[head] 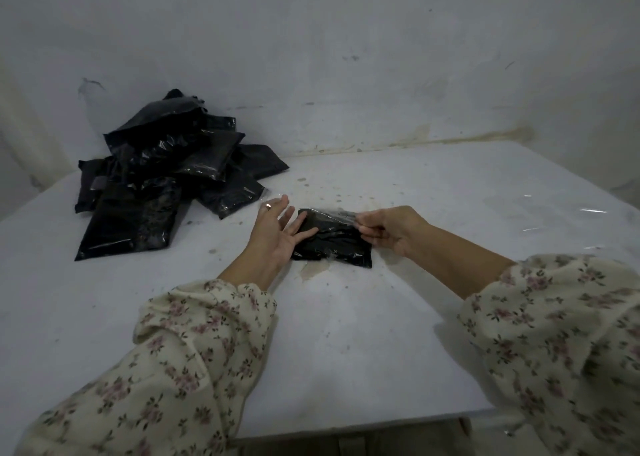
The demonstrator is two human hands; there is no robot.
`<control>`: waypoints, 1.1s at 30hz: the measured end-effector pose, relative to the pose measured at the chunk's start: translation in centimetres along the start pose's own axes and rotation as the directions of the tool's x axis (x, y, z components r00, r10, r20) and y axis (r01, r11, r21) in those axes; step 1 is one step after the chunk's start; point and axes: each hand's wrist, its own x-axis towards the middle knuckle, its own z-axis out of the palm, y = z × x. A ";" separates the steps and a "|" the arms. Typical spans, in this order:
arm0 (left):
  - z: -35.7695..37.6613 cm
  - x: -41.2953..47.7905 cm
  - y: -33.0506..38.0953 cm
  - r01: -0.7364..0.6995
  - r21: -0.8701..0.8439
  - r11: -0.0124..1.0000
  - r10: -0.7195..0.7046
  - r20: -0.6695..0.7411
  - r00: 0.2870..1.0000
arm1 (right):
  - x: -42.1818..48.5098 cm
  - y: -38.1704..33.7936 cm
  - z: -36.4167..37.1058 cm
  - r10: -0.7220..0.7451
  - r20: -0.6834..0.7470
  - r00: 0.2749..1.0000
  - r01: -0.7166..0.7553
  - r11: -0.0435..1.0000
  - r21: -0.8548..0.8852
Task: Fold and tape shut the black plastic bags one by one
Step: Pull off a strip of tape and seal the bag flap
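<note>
A small folded black plastic bag (337,244) lies on the white table (346,334) between my hands. My left hand (277,230) rests with straight fingers on the bag's left end. My right hand (388,230) pinches a strip of clear tape (341,215) that runs across the bag's top edge. Another bit of clear tape shows at the bag's lower edge.
A heap of several black plastic bags (166,178) sits at the table's far left, against the grey wall (346,57). A clear plastic sheet (571,220) lies at the right side of the table. The table's near edge runs just below my floral sleeves.
</note>
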 end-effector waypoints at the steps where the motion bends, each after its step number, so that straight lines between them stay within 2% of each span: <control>1: 0.1 -0.1 0.0 -0.003 0.014 1.000 0.003 0.000 1.000 | -0.1 0.1 0.0 -0.001 0.000 1.000 0.001 1.000 -0.013; 4: 0.1 -0.1 0.1 -0.015 0.052 0.999 0.015 0.001 1.000 | -0.4 0.0 -0.1 0.009 0.026 1.000 -0.008 0.998 -0.064; 13: 0.0 0.2 -0.6 -0.056 0.095 0.994 0.059 -0.033 0.998 | -0.7 0.2 -0.5 0.055 -0.045 0.997 -0.057 0.998 -0.029; 20: 0.0 0.3 -0.7 -0.061 0.115 0.992 0.069 -0.071 0.995 | -1.1 0.4 -0.5 -0.020 -0.056 0.998 0.014 0.995 -0.099; 26: 0.3 0.2 -1.3 -0.089 0.108 0.990 0.104 -0.141 0.984 | -1.3 1.4 -0.3 -0.131 -0.170 0.977 0.109 0.985 -0.131; 33: 0.4 0.1 -1.6 -0.114 0.138 0.984 0.138 -0.182 0.974 | -1.4 1.8 -0.3 -0.150 -0.187 0.971 0.126 0.983 -0.131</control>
